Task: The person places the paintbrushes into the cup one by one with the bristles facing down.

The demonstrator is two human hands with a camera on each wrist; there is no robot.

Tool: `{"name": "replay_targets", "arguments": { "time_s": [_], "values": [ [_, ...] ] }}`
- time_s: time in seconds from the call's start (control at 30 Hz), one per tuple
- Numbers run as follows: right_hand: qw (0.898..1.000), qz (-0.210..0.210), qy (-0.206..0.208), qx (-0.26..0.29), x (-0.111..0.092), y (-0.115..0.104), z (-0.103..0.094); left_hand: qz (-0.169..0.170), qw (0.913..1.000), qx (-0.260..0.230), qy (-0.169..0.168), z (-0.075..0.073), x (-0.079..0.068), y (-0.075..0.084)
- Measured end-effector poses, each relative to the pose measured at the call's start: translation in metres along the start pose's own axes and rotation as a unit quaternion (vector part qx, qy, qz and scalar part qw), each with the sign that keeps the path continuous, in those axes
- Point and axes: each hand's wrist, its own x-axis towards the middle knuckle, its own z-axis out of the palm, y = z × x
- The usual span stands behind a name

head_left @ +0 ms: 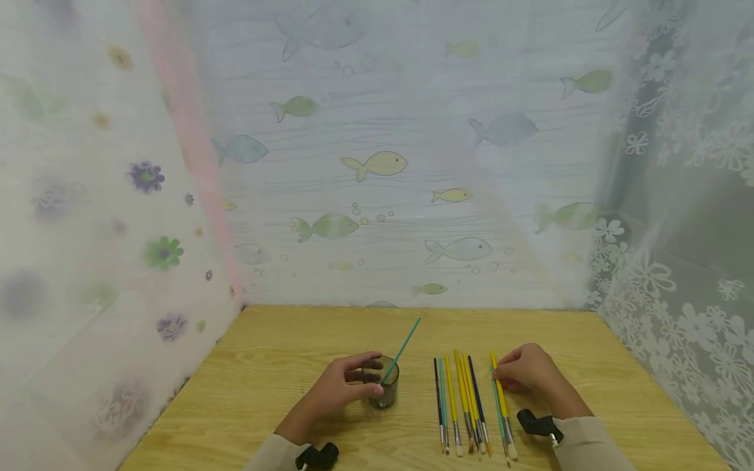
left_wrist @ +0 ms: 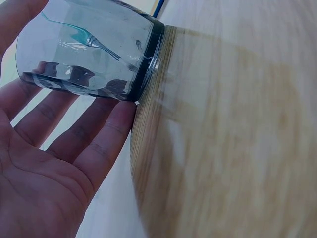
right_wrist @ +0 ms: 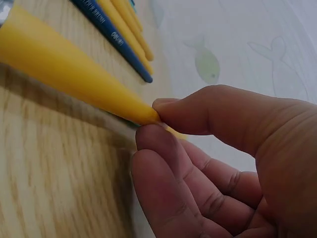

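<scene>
My left hand (head_left: 344,386) holds a grey see-through glass (head_left: 385,394), its thumb on the near side and fingers round the far side. The glass (left_wrist: 94,49) stands upright on the table with one teal paintbrush (head_left: 406,347) leaning inside, bristles down. To the right, my right hand (head_left: 527,369) pinches a yellow paintbrush (head_left: 501,399) near the end of its handle. In the right wrist view, thumb and forefinger meet on the tip of that yellow handle (right_wrist: 74,74). A teal paintbrush (head_left: 498,409) lies close along its left side.
Between the hands several yellow, teal and dark blue paintbrushes (head_left: 463,399) lie side by side, bristles toward me. The wooden table (head_left: 283,340) ends at a fish-print curtain (head_left: 383,261) behind. Flower-print sheets hang at left and right.
</scene>
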Motion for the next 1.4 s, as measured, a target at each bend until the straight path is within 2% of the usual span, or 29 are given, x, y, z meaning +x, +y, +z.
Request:
{"name": "replay_targets", "arguments": {
  "time_s": [0.2, 0.43, 1.07, 1.4],
  "values": [
    [1.000, 0.002, 0.009, 0.024, 0.001, -0.004, -0.001, -0.001, 1.0000, 0.004, 0.004, 0.000, -0.001, -0.001],
    [0.998, -0.014, 0.005, 0.056, -0.001, -0.010, -0.003, -0.004, 1.0000, 0.001, 0.003, -0.001, -0.003, -0.001],
    [0.993, -0.070, 0.014, 0.091, -0.015, -0.038, -0.011, -0.004, 0.9999, -0.013, -0.004, 0.000, -0.004, 0.001],
    [0.989, -0.080, 0.017, 0.120, -0.020, -0.052, -0.014, 0.000, 1.0000, -0.008, -0.004, 0.000, -0.002, 0.002]
  ]
}}
